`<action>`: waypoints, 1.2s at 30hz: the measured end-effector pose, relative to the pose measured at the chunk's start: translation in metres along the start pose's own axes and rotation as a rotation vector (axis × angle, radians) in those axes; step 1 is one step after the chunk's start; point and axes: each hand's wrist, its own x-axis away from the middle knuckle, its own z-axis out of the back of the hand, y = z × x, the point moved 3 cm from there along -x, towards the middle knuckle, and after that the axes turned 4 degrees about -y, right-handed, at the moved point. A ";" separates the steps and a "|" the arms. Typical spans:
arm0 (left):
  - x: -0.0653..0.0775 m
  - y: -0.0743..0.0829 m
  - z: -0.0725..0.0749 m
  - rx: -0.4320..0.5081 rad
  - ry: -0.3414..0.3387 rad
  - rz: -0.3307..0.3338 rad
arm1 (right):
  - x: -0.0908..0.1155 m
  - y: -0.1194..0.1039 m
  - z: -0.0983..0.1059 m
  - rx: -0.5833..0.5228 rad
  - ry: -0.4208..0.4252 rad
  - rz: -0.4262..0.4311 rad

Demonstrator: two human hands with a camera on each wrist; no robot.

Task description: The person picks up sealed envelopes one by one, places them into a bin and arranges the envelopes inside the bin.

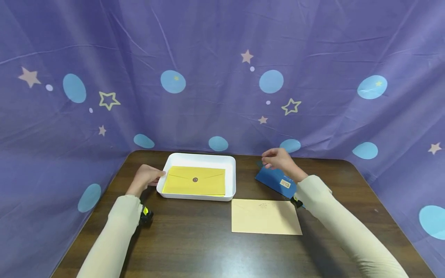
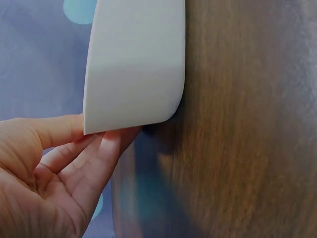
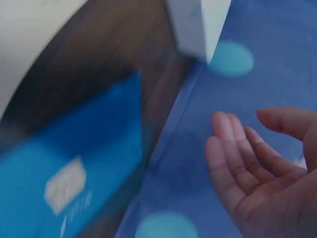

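Note:
My left hand [image 1: 145, 178] holds the left side of a white tray [image 1: 230, 175]. In the left wrist view the thumb lies at the rim and the fingers reach against the outer wall of the tray [image 2: 133, 64]. A yellow envelope [image 1: 194, 187] with a round brown seal lies flat inside it. Over the far end of a blue envelope [image 1: 274, 181] my right hand [image 1: 279, 159] hovers with nothing in it. Thumb and fingers stand apart in the right wrist view, beside the blurred blue envelope [image 3: 106, 134], which bears a pale label.
A cream envelope [image 1: 264, 221] lies on the brown table [image 1: 194, 235], in front of the blue one and to the right of the tray's front corner. Behind the table's far edge hangs a purple curtain [image 1: 215, 108] with stars and blue ovals.

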 end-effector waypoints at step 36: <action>0.005 0.004 0.000 -0.066 0.047 0.001 | 0.049 0.121 0.083 0.698 -0.251 -0.285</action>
